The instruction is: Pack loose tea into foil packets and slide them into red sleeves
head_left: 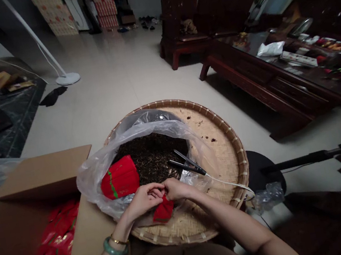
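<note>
My left hand (147,197) and my right hand (175,189) meet at the top of a small red pouch (163,211). The fingers of both are bent and pinched together at its upper edge; the pouch hangs below them over the near side of a woven bamboo tray (226,166). Just beyond is a large clear plastic bag (91,176), its mouth spread wide around dark dried leaves (153,161). A stack of red packets (120,178) with a green stripe lies on the leaves. Right of it rests a black hand-held clamp tool (190,165), jaws apart, with a white cord.
At left, an open cardboard box (42,170) contains several red packets (59,235). A black round stand base (264,170) and crumpled clear plastic (270,197) are right of the tray. Farther off stand a dark wooden table (246,70) and a white lamp stand (67,78).
</note>
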Action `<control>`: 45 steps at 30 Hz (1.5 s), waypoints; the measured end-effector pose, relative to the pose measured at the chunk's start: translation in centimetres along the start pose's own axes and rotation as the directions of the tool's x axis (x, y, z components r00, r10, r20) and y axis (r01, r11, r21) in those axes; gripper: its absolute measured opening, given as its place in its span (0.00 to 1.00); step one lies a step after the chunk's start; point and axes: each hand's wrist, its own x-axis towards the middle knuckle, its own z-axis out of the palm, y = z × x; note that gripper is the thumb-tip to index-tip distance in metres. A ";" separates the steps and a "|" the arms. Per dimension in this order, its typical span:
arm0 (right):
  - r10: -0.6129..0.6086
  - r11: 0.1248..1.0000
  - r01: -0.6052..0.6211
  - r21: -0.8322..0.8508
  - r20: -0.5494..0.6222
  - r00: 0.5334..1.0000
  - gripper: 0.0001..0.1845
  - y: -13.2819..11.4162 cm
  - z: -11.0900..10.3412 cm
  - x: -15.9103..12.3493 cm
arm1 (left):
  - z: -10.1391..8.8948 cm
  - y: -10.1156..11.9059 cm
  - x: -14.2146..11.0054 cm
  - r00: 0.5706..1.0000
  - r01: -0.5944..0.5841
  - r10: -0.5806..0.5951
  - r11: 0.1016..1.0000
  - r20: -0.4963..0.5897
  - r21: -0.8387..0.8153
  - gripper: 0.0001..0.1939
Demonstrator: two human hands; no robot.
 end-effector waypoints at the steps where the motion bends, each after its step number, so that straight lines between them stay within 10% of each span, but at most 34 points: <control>1: 0.008 1.000 -0.008 0.025 0.017 1.000 0.07 0.0 -0.3 -0.1 | 0.0 0.0 0.0 1.000 -0.006 0.006 1.000 -0.009 0.003 0.21; 7: -0.022 0.958 -0.029 0.287 0.171 0.985 0.11 -0.3 -3.2 -1.9 | -0.1 0.1 -0.2 0.997 -0.049 0.047 0.998 -0.061 -0.032 0.24; 10: -0.124 0.901 0.087 0.424 0.059 0.991 0.07 -0.7 -4.2 -2.9 | -0.2 0.5 -0.2 0.988 -0.109 0.100 0.991 -0.114 -0.081 0.24; 17: -0.209 0.976 0.215 0.027 -0.142 0.968 0.11 -1.6 -2.9 -4.1 | 0.0 0.9 -0.2 0.993 -0.084 0.085 0.996 -0.088 0.008 0.17; 23: -0.186 0.966 0.232 0.118 -0.307 0.933 0.11 -1.2 -1.2 -4.4 | 0.6 0.0 -0.2 0.987 -0.043 0.048 0.998 -0.156 0.035 0.13; 34: -0.288 0.957 0.268 -0.107 -0.297 0.910 0.24 -0.7 0.9 -6.0 | 0.4 -0.1 -1.0 0.961 -0.141 0.209 0.932 -0.179 0.335 0.06; 37: -0.349 0.937 0.326 -0.127 -0.407 0.844 0.21 -1.3 0.7 -6.7 | 0.2 0.2 -1.4 0.903 -0.289 0.365 0.906 -0.226 0.309 0.08; 42: -0.595 0.803 0.406 -0.436 -0.541 0.594 0.04 -3.4 -0.9 -8.6 | 0.0 1.0 -1.6 0.752 -0.493 0.564 0.825 -0.342 0.278 0.09; 45: -0.644 0.748 0.346 -0.566 -0.493 0.585 0.06 -4.4 -1.1 -9.1 | 0.3 1.3 -1.5 0.745 -0.477 0.553 0.833 -0.373 0.282 0.09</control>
